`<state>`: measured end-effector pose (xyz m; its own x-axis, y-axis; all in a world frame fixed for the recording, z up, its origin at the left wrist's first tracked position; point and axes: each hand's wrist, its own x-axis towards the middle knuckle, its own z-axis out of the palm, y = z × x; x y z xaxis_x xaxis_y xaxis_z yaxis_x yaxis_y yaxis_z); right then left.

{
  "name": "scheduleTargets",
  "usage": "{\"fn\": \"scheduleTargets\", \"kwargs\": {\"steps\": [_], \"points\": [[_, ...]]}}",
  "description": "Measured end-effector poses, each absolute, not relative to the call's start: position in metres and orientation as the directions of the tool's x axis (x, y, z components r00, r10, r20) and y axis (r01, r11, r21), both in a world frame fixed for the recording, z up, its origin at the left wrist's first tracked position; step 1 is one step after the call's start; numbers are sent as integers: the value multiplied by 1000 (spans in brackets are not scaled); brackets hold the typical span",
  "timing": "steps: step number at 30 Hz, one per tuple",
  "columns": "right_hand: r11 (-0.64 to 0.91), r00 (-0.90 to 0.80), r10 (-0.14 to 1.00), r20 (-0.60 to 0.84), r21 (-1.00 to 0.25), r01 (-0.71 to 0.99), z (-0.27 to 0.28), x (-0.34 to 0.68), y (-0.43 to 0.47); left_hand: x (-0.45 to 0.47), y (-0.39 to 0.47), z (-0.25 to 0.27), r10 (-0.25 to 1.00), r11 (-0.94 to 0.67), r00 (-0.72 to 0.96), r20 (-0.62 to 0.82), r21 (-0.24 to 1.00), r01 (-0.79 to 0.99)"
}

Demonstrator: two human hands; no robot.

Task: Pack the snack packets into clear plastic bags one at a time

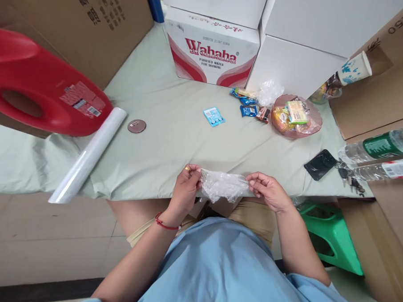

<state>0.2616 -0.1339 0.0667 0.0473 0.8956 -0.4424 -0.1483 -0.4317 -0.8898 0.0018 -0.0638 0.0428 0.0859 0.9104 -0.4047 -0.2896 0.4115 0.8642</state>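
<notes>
Stretched between my two hands at the table's front edge is a crumpled piece of clear plastic film. My left hand pinches its left end between thumb and fingers. The right end is pinched by my right hand. Beyond the film, a small blue packet lies flat on the pale green tablecloth. A round metallic disc rests to the left of that packet. Whether the film is a bag or a loose sheet I cannot tell.
At left, a white roll leans by a red jug. A Wahaha box stands behind. On the right are wrapped snacks, a pink bowl, a black phone, keys, plastic bottles and a green stool.
</notes>
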Motion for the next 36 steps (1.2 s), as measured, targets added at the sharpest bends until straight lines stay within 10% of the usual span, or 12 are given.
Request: {"fn": "scheduleTargets", "kwargs": {"steps": [12,18,21,25,36], "points": [[-406,86,898,-431,-888,-216,79,270,-128,-22,-59,45,882,461,217,-418,862,-210],[-385,131,889,-438,-872,-301,71,257,-125,-28,-75,46,996,-51,-56,65,974,220],[-395,152,880,-450,-871,-293,67,251,-123,-18,-87,54,925,-374,218,312,851,369],[-387,161,880,-446,-872,-298,68,246,-122,6,-92,50,821,-490,524,227,750,444],[-433,130,882,-453,-888,-155,60,216,-132,16,-85,31,878,-390,446,175,803,451]]}}
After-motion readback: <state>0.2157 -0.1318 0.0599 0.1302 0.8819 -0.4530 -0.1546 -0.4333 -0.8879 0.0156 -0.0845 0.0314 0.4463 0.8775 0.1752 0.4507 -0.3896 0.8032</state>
